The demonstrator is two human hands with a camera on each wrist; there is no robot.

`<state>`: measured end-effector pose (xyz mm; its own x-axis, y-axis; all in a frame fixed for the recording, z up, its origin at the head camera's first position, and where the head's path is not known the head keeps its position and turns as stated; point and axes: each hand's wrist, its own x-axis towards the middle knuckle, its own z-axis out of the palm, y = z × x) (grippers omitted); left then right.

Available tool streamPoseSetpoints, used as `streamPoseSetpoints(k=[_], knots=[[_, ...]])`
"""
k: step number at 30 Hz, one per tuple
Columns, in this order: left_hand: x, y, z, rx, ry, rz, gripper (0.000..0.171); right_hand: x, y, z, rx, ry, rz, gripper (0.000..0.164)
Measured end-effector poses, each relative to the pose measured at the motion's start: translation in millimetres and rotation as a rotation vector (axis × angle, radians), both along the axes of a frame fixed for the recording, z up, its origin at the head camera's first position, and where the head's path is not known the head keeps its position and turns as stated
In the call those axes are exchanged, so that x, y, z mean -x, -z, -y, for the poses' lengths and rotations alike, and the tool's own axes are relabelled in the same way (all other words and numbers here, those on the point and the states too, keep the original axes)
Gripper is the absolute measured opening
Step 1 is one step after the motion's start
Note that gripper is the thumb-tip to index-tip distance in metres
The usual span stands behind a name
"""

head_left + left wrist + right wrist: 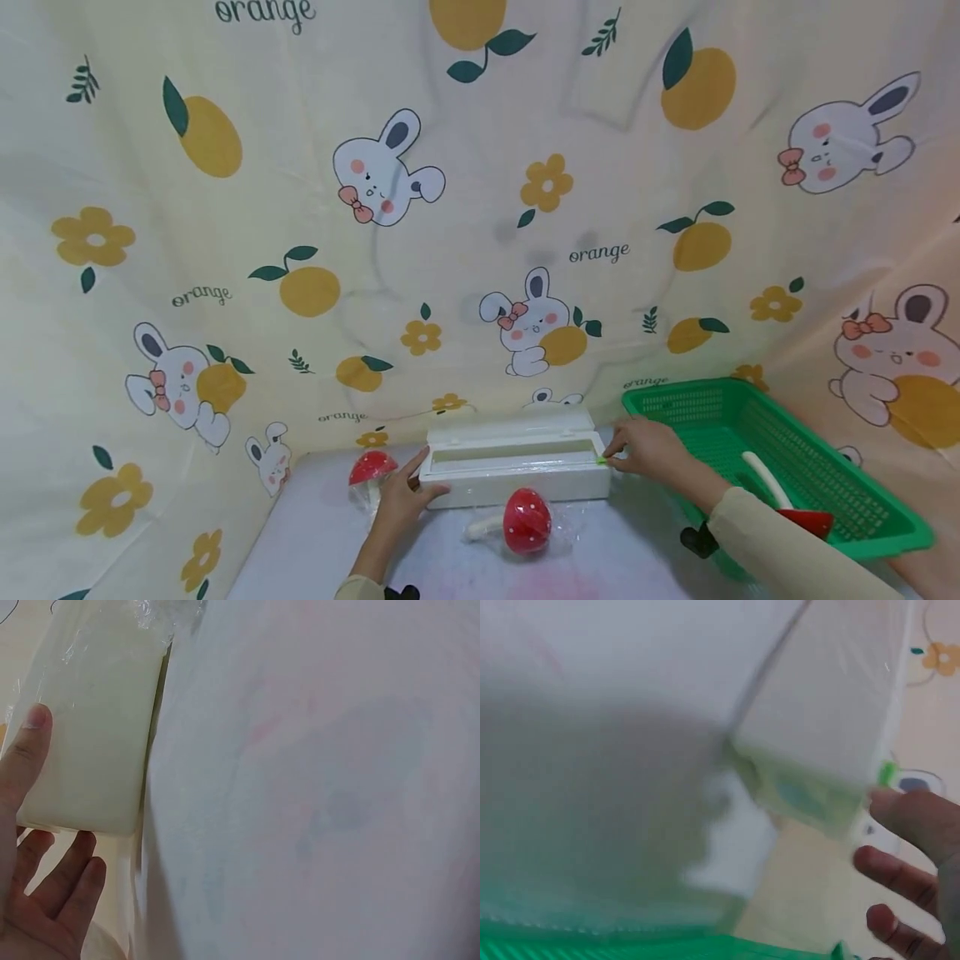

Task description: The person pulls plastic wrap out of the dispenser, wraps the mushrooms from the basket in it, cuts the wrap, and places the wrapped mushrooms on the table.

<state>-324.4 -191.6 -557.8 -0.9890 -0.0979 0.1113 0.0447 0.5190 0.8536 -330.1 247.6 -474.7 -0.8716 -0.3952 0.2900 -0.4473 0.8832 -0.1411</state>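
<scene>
At the far left of the surface [300, 533], only the head view shows a red-domed toy mushroom with white spots [371, 467] wrapped in clear film. Just right of it, the left grip [401, 500] grasps the left end of a long white rectangular box [517, 490]. The left wrist view adds what the head view partly covers: the thumb lies along a broad pale face while the other fingers bend at the end. Glossy, crinkled clear film [161, 611] shows there too.

The box sits at the middle of the surface, its white flat lid [513, 427] raised along the far side; that raised lid reads clearly from the head alone. Near its front lies a second red-and-white spotted mushroom in clear wrap [527, 523], cap to the right, pale stalk to the left.

At the box's right end, the right grip [648, 450] pinches a small bright green tab [602, 460]. The right wrist view shows two lower fingers spread apart from the box, and its greenish end, blurred.

Farthest right, a green plastic lattice basket [817, 462] holds a red object with a white stalk [810, 522]; the right wrist view catches only the basket's edge.
</scene>
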Motion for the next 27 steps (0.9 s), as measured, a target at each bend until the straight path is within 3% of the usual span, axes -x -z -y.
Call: streamPoseSetpoints(k=[5, 9, 12, 16, 21, 27], knots=[[-1.6, -2.2, 3, 0.008, -0.006, -0.014, 0.094, -0.1, -0.5, -1, 0.007, 0.012, 0.046, 0.008], [-3.0, -5.3, 1, 0.057, 0.036, -0.014, 0.095, -5.6, -1.6, 1, 0.049, 0.078, 0.103, 0.008], [-6.1, -5.4, -2, 0.104, 0.061, -0.055, 0.092, -13.2, -1.3, 6, 0.073, 0.117, 0.130, 0.011], [-12.9, -4.5, 0, 0.164, 0.061, -0.132, 0.086, -24.9, 2.6, 21, 0.086, 0.130, 0.078, 0.022], [-20.2, -10.8, -6, 0.169, 0.057, -0.216, 0.070, -31.5, 10.0, 35, 0.088, 0.137, -0.014, 0.029], [-27.4, -14.6, -15, 0.238, 0.054, -0.305, 0.054, -32.2, 21.2, 43, 0.109, 0.116, -0.089, 0.020]])
